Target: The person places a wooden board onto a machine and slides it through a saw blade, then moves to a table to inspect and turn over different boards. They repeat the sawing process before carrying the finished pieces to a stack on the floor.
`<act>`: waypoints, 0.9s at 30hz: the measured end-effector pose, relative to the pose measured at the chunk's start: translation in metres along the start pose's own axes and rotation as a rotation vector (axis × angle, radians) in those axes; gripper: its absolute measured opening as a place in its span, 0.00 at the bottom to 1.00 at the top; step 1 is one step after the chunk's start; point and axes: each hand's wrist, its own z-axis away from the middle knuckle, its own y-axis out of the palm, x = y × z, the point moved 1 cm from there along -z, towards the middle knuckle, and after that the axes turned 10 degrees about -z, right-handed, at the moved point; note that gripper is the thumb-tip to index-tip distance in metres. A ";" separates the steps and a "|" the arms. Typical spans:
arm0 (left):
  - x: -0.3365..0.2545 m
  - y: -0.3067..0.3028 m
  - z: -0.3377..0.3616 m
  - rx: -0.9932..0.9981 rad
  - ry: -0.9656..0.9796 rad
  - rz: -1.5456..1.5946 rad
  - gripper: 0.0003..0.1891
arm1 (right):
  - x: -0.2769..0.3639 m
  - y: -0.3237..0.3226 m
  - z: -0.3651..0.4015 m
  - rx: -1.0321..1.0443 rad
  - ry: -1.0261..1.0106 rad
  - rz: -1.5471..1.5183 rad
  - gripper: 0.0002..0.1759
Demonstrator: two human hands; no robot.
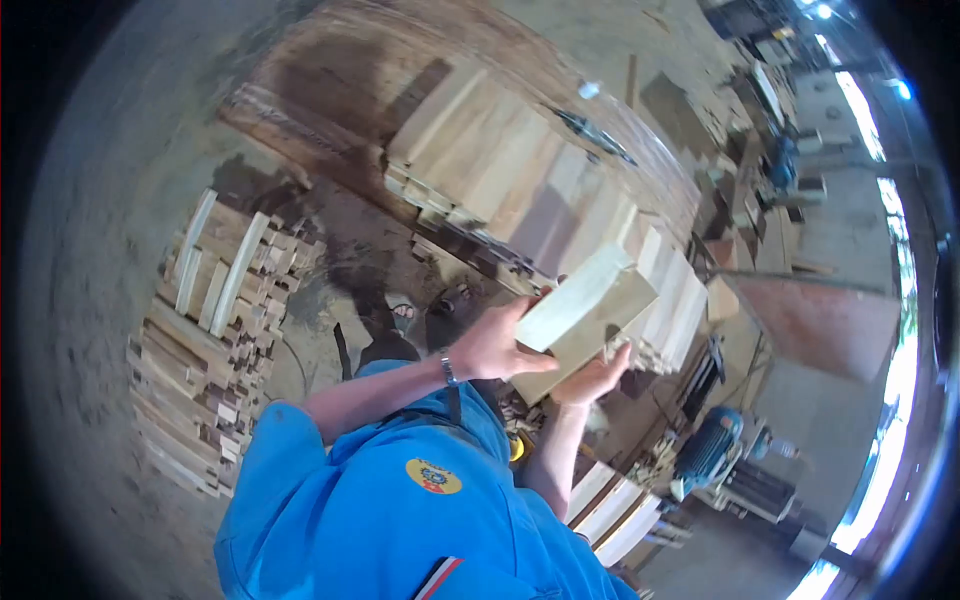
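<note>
Both my hands hold a wooden block (597,326) in front of my body, tilted, with a pale face and a tan face showing. My left hand (495,342), with a metal band at the wrist, is closed round its near left end, thumb along the tan face. My right hand (593,380) grips the lower right edge, fingers pressed against the wood. Right behind the block, a row of wooden boards (520,160) lies side by side in a stack on a worktable (310,90). More pale boards (668,290) lie close to the block's far end.
A large stack of wood pieces (190,350) stands on the floor at left. A dark pointed tool (595,135) lies beyond the boards. A blue motor (710,447) stands at lower right, near a reddish-brown panel (820,320). Several strips (612,510) lie by my right arm.
</note>
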 end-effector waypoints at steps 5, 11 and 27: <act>-0.013 -0.060 -0.001 -0.220 -0.117 -0.117 0.36 | -0.052 0.027 -0.068 -0.042 0.175 0.147 0.40; -0.029 -0.091 -0.027 -0.390 -0.130 -0.098 0.36 | -0.086 0.101 -0.130 0.561 0.372 0.466 0.52; 0.139 -0.342 -0.092 -0.717 -0.407 -0.723 0.30 | -0.182 0.155 -0.300 1.136 -0.592 1.936 0.48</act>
